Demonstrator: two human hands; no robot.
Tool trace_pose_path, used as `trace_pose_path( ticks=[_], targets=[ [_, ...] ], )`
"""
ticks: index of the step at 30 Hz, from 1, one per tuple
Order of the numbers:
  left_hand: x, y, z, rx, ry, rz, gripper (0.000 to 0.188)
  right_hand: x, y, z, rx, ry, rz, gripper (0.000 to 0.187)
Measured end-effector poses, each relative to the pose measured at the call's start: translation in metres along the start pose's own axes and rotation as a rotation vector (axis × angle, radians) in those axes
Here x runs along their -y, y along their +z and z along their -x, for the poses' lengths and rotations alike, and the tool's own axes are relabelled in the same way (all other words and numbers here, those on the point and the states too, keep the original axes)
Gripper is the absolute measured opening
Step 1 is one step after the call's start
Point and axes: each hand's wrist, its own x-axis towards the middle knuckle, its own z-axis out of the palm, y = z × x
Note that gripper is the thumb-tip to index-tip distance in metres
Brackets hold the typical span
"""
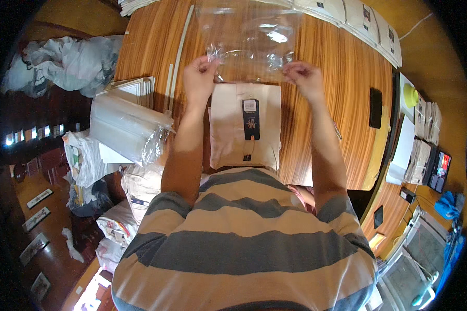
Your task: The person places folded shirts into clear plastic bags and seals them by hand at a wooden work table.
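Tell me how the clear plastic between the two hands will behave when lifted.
The clear plastic is probably floppy, as creases run through it between the left hand and right hand. It looks thin and likely very light: the table shows through. Its glossy highlights suggest it may slip easily.

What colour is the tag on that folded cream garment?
The tag is nearly black with a white sticker; the head view shows it best.

This looks like a garment-packing workroom; packaged garments (360, 23) line the wood-grain table (355, 67) at upper right; clear plastic sleeves (124, 124) are stacked left of centre; a tagged, folded garment (224, 127) lies mid-frame.
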Motion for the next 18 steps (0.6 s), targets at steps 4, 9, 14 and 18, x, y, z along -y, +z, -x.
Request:
trace_pose_path(
  ticks=[4, 9, 14, 18],
  targets=[
    [0.027, 0.003, 0.016, -0.077, 0.03, -0.406, 0.026, -0.065, 0.003, -0.004, -0.009, 0.039, 0.331, 0.02],
    [0.036, -0.002, 0.022, -0.042, 0.019, -0.372, 0.03, -0.05, 0.01, 0.021, -0.034, 0.237, 0.272, 0.026],
    [0.072, -0.016, 0.018, 0.037, -0.042, -0.111, 0.03, -0.046, 0.008, 0.039, -0.025, 0.383, 0.002, 0.035],
    [0.075, -0.016, 0.02, 0.022, -0.006, 0.038, 0.024, -0.058, 0.0, 0.048, 0.051, 0.391, 0.013, 0.038]
  ],
)
